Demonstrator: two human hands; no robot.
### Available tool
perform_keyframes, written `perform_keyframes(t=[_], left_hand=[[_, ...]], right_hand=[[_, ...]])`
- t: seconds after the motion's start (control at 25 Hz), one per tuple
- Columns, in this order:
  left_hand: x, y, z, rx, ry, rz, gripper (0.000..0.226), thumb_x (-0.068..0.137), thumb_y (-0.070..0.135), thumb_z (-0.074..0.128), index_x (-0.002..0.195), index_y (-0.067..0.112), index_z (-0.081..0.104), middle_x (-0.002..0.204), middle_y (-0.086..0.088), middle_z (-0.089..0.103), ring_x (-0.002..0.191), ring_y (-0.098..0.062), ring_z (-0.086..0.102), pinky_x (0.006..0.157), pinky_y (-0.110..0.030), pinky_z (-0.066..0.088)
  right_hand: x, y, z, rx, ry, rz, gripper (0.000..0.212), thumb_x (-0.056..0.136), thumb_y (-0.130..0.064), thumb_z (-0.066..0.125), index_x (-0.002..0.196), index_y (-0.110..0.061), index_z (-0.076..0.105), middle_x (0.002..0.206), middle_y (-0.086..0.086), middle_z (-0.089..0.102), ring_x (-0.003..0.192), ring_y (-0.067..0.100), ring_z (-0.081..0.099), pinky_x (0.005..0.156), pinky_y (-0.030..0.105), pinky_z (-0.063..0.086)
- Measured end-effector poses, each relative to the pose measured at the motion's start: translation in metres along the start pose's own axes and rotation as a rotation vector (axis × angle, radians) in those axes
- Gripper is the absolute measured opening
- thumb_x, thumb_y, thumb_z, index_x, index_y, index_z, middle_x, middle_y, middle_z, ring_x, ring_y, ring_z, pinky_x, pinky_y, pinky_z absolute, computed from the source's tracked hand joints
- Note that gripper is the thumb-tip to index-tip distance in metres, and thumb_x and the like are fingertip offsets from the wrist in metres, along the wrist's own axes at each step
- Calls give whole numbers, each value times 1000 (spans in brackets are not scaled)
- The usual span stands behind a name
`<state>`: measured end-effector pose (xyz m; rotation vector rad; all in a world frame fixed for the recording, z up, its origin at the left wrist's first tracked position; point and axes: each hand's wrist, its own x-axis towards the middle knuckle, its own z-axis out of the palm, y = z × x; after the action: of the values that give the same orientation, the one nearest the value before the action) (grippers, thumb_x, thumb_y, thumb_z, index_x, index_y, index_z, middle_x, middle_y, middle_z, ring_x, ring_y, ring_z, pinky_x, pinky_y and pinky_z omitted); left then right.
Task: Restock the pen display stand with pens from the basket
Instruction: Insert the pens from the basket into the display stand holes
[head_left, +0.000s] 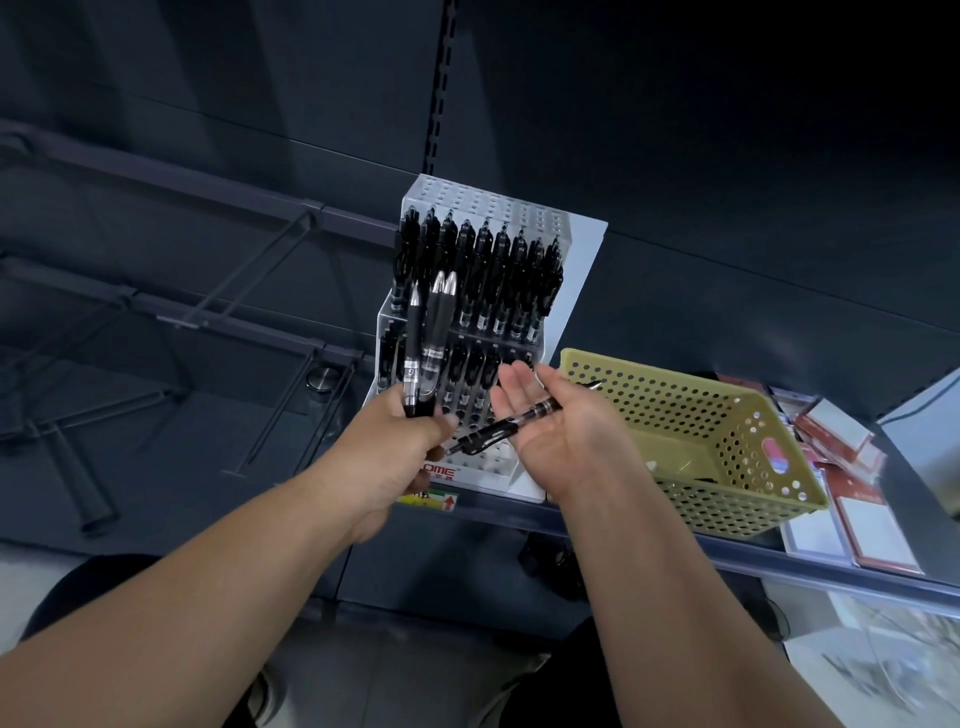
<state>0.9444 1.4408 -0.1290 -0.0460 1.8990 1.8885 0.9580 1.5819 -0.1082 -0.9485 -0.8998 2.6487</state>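
Observation:
The white tiered pen display stand (524, 467) sits on a dark shelf, its upper row filled with several black pens and its lower tiers partly filled. My left hand (410, 441) grips a bunch of three black pens (428, 343), tips pointing up, in front of the stand. My right hand (556, 421) is palm up with relaxed fingers, and a single black pen (519, 418) lies across the palm, its end reaching toward my left hand. The yellow perforated basket (727, 415) stands just right of the stand; little of its inside shows.
Red and white flat packs (841, 499) lie on the shelf right of the basket. The shelf's front edge (675, 540) runs under my right forearm. Dark metal hooks and rails (234, 312) stick out on the left. A dark back panel rises behind the stand.

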Motion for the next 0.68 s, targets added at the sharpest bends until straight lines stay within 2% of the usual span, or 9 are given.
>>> perform_keyframes(t=[0.16, 0.32, 0.44, 0.52, 0.56, 0.6, 0.68], left_hand=[[0, -1, 0, -19, -41, -20, 7, 90, 17, 63, 94, 18, 57, 77, 1, 57, 57, -10, 47, 44, -20, 34], [0, -2, 2, -3, -60, -7, 18, 87, 11, 66, 78, 18, 52, 65, -1, 54, 49, -9, 41, 35, -16, 30], [5, -2, -3, -23, -16, -12, 19, 87, 11, 66, 78, 19, 51, 81, -9, 61, 50, -9, 41, 35, -15, 31], [8, -1, -8, -28, 14, -27, 17, 87, 12, 66, 81, 20, 52, 91, -14, 64, 52, -9, 42, 34, -14, 31], [9, -1, -9, -27, 25, -34, 16, 87, 12, 66, 83, 19, 52, 94, -16, 65, 53, -9, 41, 34, -14, 31], [10, -1, -9, -30, 33, -38, 14, 87, 12, 66, 85, 18, 53, 96, -17, 66, 54, -10, 41, 34, -15, 31], [10, 0, -9, -40, 29, -41, 12, 87, 12, 65, 88, 15, 54, 93, -15, 67, 52, -9, 40, 34, -17, 30]], right_hand=[[0, 1, 1, 36, 6, -9, 24, 103, -8, 42, 124, -1, 50, 99, 16, 66, 88, 29, 68, 87, 44, 51], [-3, 3, 0, -14, -33, 9, 20, 103, -17, 46, 119, -5, 50, 108, 16, 66, 95, 30, 68, 94, 48, 51], [2, 5, -8, -219, 100, -78, 41, 99, -36, 51, 126, -6, 46, 119, 8, 58, 103, 26, 65, 92, 45, 53], [2, 9, -18, -540, 235, -343, 44, 100, -35, 50, 137, -15, 39, 131, 0, 48, 111, 18, 58, 97, 33, 50], [1, 11, -24, -733, 247, -533, 44, 100, -29, 51, 140, -17, 38, 136, -3, 42, 111, 11, 54, 97, 21, 46], [-2, 15, -29, -944, 197, -743, 41, 99, -20, 52, 139, -17, 42, 136, -6, 39, 105, 2, 53, 91, 12, 44], [-4, 28, -34, -1367, -25, -1098, 40, 94, -3, 52, 132, -14, 54, 133, -5, 44, 101, 0, 54, 88, 8, 45]])
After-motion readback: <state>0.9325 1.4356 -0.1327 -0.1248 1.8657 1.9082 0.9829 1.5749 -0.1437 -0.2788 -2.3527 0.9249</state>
